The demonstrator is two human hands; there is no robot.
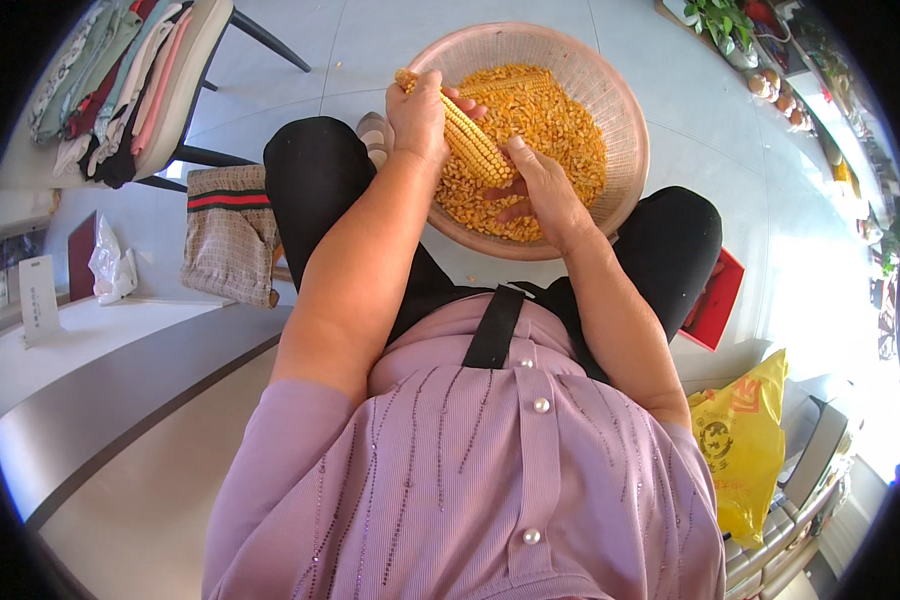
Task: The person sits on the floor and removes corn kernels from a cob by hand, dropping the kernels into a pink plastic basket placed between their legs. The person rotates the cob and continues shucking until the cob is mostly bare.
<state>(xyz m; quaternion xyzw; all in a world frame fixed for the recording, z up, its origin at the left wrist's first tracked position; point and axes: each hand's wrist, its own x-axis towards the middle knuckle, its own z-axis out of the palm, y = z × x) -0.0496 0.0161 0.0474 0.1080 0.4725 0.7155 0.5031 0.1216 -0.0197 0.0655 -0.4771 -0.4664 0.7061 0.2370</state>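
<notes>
My left hand (pixel 422 116) grips an ear of dried yellow corn (pixel 474 142) near its upper left end. The ear slants down to the right, and rows of kernels cover the side I see. At its lower right end is my right hand (pixel 544 184), thumb against or very close to the tip and fingers spread below; whether it bears on the ear I cannot tell. Underneath stands a round pink plastic basket (pixel 628 135) with mesh walls. Loose corn kernels (pixel 570 150) fill its bottom, and another ear of corn (pixel 516 82) lies on them towards the far side.
Folded clothes (pixel 120 82) lie on a chair (pixel 176 97) at the far left. Patterned cloth (pixel 225 247) hangs beside my left knee. To the right are a red box (pixel 724 300) and a yellow plastic bag (pixel 750 457). Potted plants (pixel 724 26) stand at the upper right.
</notes>
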